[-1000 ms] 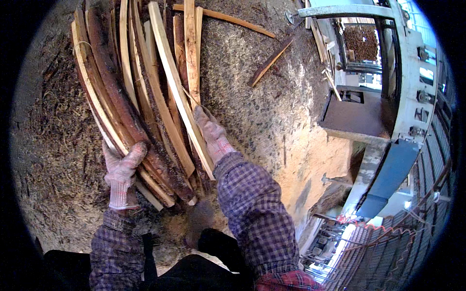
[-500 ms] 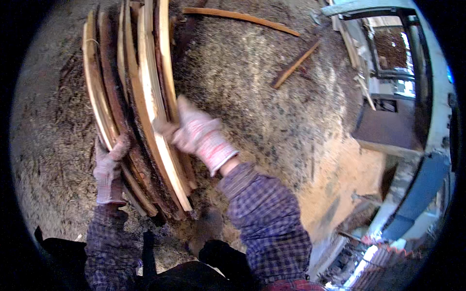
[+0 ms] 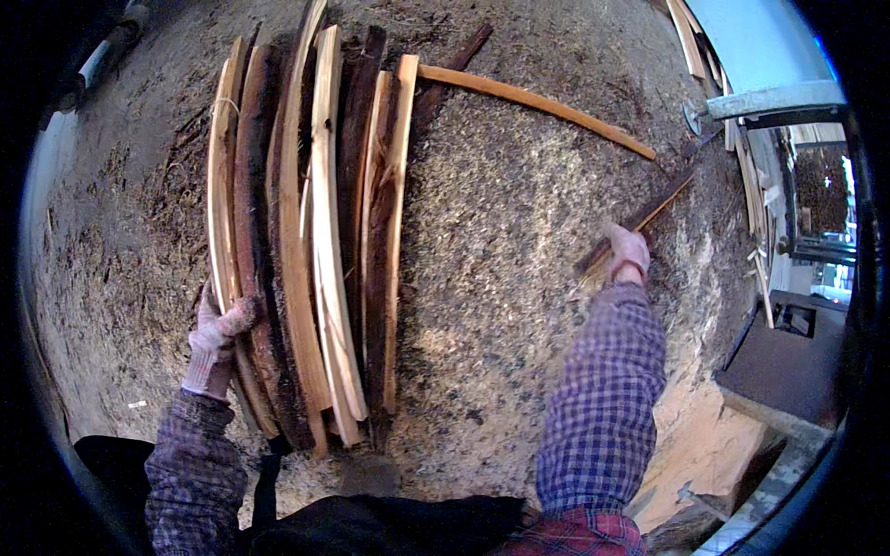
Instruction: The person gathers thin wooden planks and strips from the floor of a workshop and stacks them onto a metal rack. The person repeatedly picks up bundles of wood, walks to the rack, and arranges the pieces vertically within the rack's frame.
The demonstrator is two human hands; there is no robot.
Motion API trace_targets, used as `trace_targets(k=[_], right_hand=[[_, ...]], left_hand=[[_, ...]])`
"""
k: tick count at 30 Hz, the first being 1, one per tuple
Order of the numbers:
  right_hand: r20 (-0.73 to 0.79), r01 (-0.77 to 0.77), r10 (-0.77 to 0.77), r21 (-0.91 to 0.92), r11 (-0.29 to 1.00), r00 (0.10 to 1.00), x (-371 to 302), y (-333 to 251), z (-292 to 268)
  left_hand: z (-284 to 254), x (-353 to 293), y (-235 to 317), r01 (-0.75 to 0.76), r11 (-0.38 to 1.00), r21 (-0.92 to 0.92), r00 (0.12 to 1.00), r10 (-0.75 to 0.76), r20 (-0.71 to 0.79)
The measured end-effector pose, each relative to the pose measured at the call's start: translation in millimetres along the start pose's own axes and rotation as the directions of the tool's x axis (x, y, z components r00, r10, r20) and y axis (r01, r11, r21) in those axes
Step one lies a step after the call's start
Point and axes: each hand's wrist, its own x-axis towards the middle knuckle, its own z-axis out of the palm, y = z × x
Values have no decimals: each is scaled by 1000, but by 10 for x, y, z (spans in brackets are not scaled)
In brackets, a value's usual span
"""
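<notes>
A row of long wood slabs [image 3: 289,306], some with dark bark and some pale and freshly cut, lies lengthwise on the ground at the left. My left hand [image 3: 219,335], in a pale knit glove, is closed around the lower part of the leftmost slab [image 3: 222,195], thumb over the top. Out to the right, my gloved right hand [image 3: 629,252] is closed on the near end of a dark, bark-edged wood strip [image 3: 660,202]. That strip lies slanted on the ground, and the fingers' far side is hidden.
An orange-brown curved strip [image 3: 547,109] lies beyond, its left end by the row. A dark bark piece [image 3: 464,57] sits behind it. Wood chips cover the ground [image 3: 491,306]. A pale-blue machine frame [image 3: 779,98] and a brown block [image 3: 779,347] stand at the right.
My right hand has left the row of slabs and reached right to the dark strip. The left hand stays on the leftmost slab. The view has shifted, and the slabs lie more spread out.
</notes>
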Motion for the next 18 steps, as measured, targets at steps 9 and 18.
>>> trace_targets(k=[9, 18], right_hand=[[-312, 466, -398, 181, 866, 863, -565, -434, -25], [80, 478, -644, -740, 473, 761, 162, -1976, 514]], left_hand=[[250, -386, 77, -145, 833, 534, 982, 188, -27], [-137, -281, 26, -183, 921, 345, 967, 231, -104]])
